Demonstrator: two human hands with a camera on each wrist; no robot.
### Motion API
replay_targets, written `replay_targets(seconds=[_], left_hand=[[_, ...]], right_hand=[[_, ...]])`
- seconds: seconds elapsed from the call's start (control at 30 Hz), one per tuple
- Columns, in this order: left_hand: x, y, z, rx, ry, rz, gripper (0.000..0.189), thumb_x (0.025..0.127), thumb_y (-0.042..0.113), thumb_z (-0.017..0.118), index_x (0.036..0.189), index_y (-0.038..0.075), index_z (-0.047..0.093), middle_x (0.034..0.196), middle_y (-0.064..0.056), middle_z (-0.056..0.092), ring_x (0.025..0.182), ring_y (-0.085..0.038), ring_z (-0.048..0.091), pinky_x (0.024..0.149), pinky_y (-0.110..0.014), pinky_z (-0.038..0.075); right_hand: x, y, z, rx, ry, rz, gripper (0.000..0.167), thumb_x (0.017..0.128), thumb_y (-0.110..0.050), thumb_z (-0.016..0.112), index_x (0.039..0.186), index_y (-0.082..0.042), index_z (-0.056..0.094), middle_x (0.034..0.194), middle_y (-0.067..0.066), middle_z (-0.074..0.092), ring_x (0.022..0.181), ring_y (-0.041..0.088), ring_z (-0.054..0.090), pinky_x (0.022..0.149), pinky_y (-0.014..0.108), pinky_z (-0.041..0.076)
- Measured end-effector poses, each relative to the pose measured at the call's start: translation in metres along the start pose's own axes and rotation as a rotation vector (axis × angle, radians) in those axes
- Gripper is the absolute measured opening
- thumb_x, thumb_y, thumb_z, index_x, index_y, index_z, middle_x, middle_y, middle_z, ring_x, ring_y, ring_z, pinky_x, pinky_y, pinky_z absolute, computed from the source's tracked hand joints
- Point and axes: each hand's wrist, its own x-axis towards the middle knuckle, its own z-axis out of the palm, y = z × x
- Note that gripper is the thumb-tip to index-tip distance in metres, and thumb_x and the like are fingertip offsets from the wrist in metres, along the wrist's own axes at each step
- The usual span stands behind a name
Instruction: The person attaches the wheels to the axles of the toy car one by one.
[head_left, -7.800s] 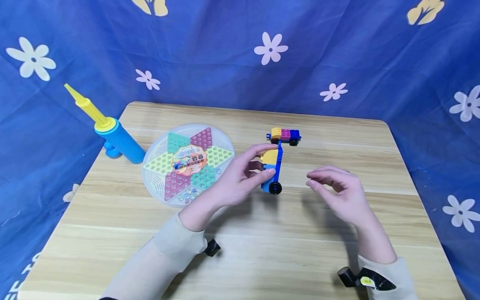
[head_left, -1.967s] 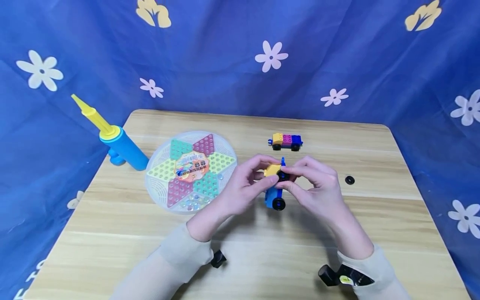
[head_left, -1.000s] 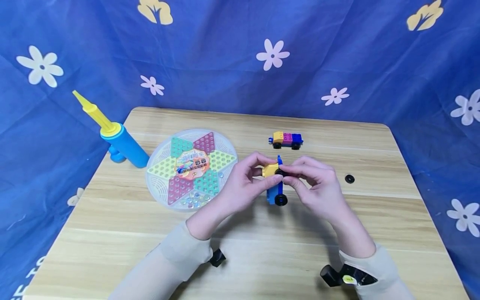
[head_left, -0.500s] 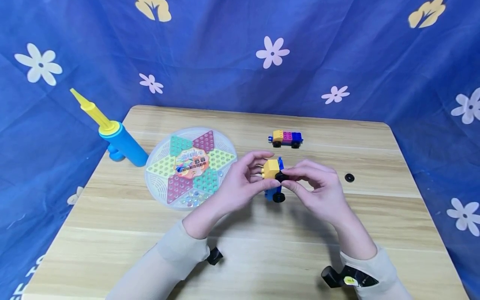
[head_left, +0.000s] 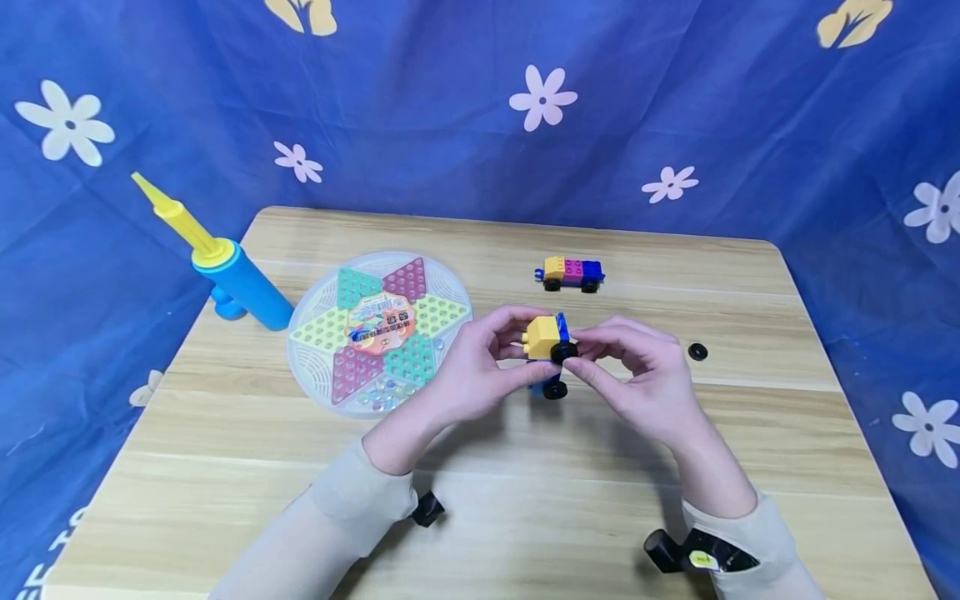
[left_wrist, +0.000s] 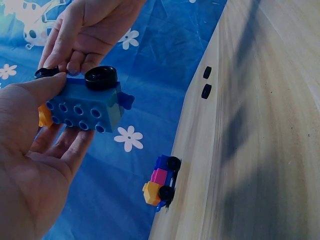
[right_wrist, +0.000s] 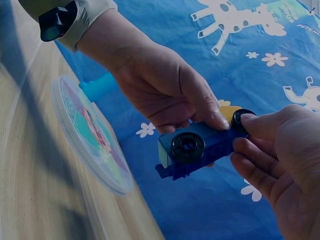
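My left hand (head_left: 476, 371) holds a toy block car (head_left: 542, 337), yellow at one end and light blue at the other, on a dark blue chassis. Fingertips of my right hand (head_left: 651, 379) pinch a black wheel (head_left: 564, 352) against the chassis side near the yellow block. Another wheel (right_wrist: 188, 146) sits at the light blue end, facing outward in the right wrist view. Studs on the light blue blocks (left_wrist: 82, 102) show in the left wrist view. The car is raised above the tabletop, tilted on its side.
A second block car (head_left: 573, 273), yellow, pink and blue, stands behind the hands. A loose black wheel (head_left: 697, 352) lies to the right. At left are a round Chinese checkers board (head_left: 309, 367) with glass marbles and a blue-and-yellow hand pump (head_left: 243, 287).
Earlier my right hand was apart from the car; now it pinches the wheel at the chassis. Over the last second the car has turned, showing more of its yellow block.
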Motion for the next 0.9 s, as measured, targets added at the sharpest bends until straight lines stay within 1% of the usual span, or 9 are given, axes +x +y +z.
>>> replay_targets(seconds=[0.1,0.23,0.33,0.47,0.57,0.7,0.9], left_hand=[[-0.0001,0.0000,-0.0007,0.012,0.001,0.005,0.054,0.085,-0.002,0.088,0.133,0.002,0.065,0.119,-0.009,0.074,0.104,-0.021,0.073,0.092,-0.036,0.061],[0.0002,-0.0010,-0.0017,0.026,0.000,0.021,0.052,0.084,-0.002,0.088,0.132,0.003,0.067,0.120,-0.008,0.073,0.104,-0.021,0.072,0.094,-0.036,0.061],[0.0006,-0.0017,-0.0027,0.056,0.000,0.053,0.051,0.084,-0.003,0.089,0.130,0.004,0.069,0.121,-0.006,0.073,0.106,-0.019,0.071,0.096,-0.036,0.059],[0.0012,-0.0023,-0.0043,0.120,0.001,0.105,0.048,0.084,-0.001,0.089,0.128,0.007,0.072,0.120,0.000,0.073,0.110,-0.017,0.069,0.099,-0.037,0.057],[0.0012,-0.0026,-0.0053,0.151,0.003,0.124,0.047,0.084,0.000,0.089,0.127,0.008,0.073,0.120,0.002,0.073,0.112,-0.016,0.068,0.100,-0.037,0.057],[0.0008,-0.0024,-0.0058,0.165,0.010,0.123,0.048,0.084,0.000,0.089,0.127,0.008,0.071,0.121,0.001,0.074,0.111,-0.015,0.069,0.101,-0.036,0.056],[-0.0001,-0.0020,-0.0067,0.217,0.034,0.152,0.042,0.082,-0.002,0.090,0.118,0.011,0.074,0.117,0.003,0.074,0.113,-0.014,0.068,0.104,-0.043,0.054]], right_hand=[[0.0002,-0.0011,-0.0007,-0.005,0.005,0.009,0.040,0.074,0.029,0.078,0.109,0.009,0.075,0.097,0.017,0.073,0.083,0.022,0.070,0.077,0.031,0.063],[0.0006,-0.0027,-0.0020,-0.014,0.003,0.024,0.043,0.075,0.028,0.079,0.113,0.008,0.074,0.099,0.019,0.071,0.083,0.023,0.070,0.077,0.031,0.063],[0.0006,-0.0035,-0.0028,-0.013,-0.006,0.033,0.046,0.075,0.027,0.080,0.116,0.006,0.074,0.101,0.019,0.071,0.083,0.023,0.070,0.077,0.032,0.063],[0.0004,-0.0041,-0.0034,-0.010,-0.017,0.032,0.045,0.074,0.028,0.080,0.115,0.010,0.072,0.103,0.018,0.071,0.083,0.024,0.070,0.077,0.032,0.063],[0.0003,-0.0046,-0.0037,-0.007,-0.020,0.030,0.045,0.073,0.028,0.081,0.114,0.013,0.071,0.104,0.019,0.070,0.083,0.024,0.070,0.077,0.032,0.063],[0.0004,-0.0055,-0.0037,-0.011,-0.023,0.035,0.050,0.072,0.027,0.083,0.117,0.009,0.073,0.106,0.019,0.070,0.083,0.026,0.070,0.078,0.032,0.062],[0.0010,-0.0070,-0.0024,-0.039,-0.047,0.046,0.058,0.069,0.024,0.088,0.122,0.005,0.073,0.115,0.019,0.067,0.087,0.029,0.069,0.081,0.033,0.063]])
